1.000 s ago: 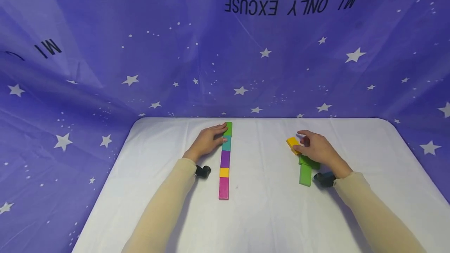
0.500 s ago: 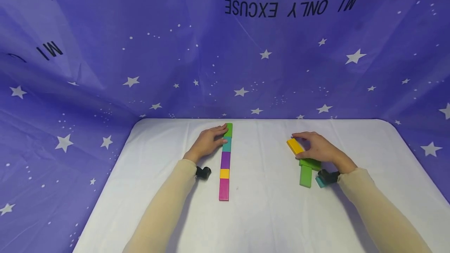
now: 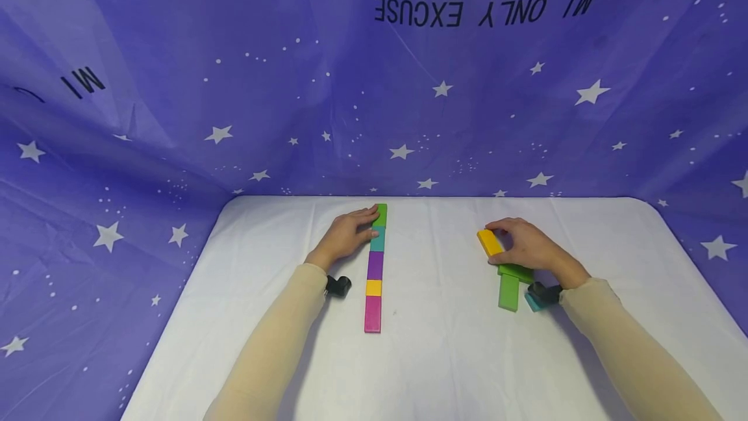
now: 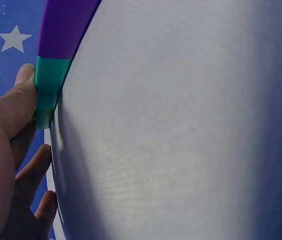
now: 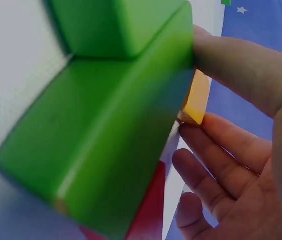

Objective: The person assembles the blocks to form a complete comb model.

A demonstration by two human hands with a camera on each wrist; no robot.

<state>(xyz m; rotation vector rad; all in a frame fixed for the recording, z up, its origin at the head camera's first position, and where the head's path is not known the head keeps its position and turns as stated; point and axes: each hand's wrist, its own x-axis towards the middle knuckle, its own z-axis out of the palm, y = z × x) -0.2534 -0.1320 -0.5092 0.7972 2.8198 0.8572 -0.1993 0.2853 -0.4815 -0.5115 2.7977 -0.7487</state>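
A straight row of coloured blocks runs away from me: a pink block (image 3: 373, 314) nearest, then a small yellow block (image 3: 373, 288), a purple block (image 3: 375, 266), a teal block (image 3: 377, 240) and a green block (image 3: 381, 216). My left hand (image 3: 345, 234) rests at the far end, thumb on the teal block and fingers, fairly straight, on the green one. At the right, my right hand (image 3: 526, 243) pinches an orange-yellow block (image 3: 489, 243) between thumb and fingers. It lies beside a darker green block (image 5: 96, 135), which my palm partly covers.
A lighter green block (image 3: 508, 293) lies just in front of the darker one. A teal block (image 3: 532, 302) sits partly hidden under the right wrist camera (image 3: 545, 293). The right wrist view also shows a red block (image 5: 153, 205). A starry purple cloth (image 3: 327, 83) backs the white table (image 3: 432, 356).
My right hand has shifted slightly, its fingers now reaching the far end of the orange-yellow block. The teal block by that wrist has come into sight. The left hand has not moved.
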